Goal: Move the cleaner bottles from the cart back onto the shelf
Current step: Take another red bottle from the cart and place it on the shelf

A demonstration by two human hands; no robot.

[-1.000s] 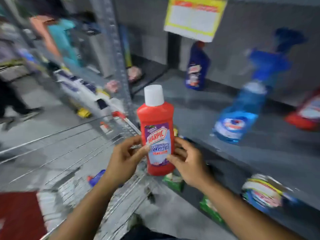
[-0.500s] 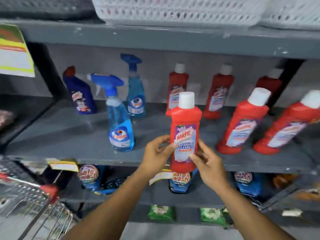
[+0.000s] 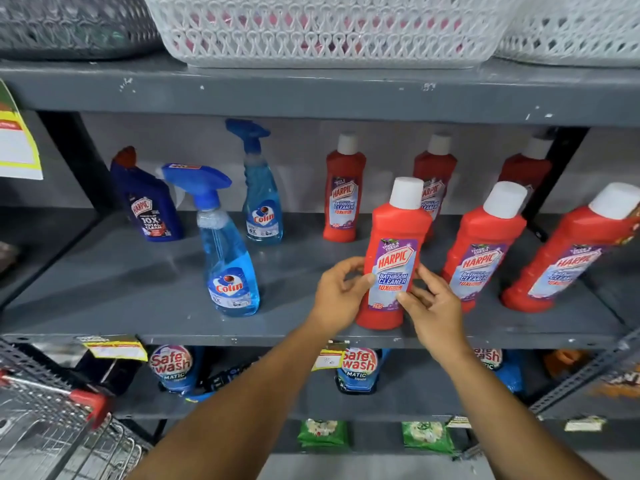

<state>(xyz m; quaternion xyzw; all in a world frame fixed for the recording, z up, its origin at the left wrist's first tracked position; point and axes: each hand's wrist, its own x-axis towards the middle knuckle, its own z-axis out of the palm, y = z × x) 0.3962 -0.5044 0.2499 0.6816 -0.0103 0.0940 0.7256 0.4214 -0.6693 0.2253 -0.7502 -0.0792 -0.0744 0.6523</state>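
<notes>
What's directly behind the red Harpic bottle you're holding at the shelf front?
Behind the held Harpic bottle, between left hand and right hand, stands another red Harpic bottle. Its lower body and the shelf there are covered.

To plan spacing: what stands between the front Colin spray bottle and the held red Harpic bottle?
Nothing; the head view shows bare grey shelf between the Colin spray bottle and held Harpic bottle.

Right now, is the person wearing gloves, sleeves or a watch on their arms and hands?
No. The left hand and the right hand are both bare, with no gloves, and no rings that I can see. Both forearms are uncovered down to the bottom edge of the picture: no sleeves, no watch, no bracelet in view.
</notes>
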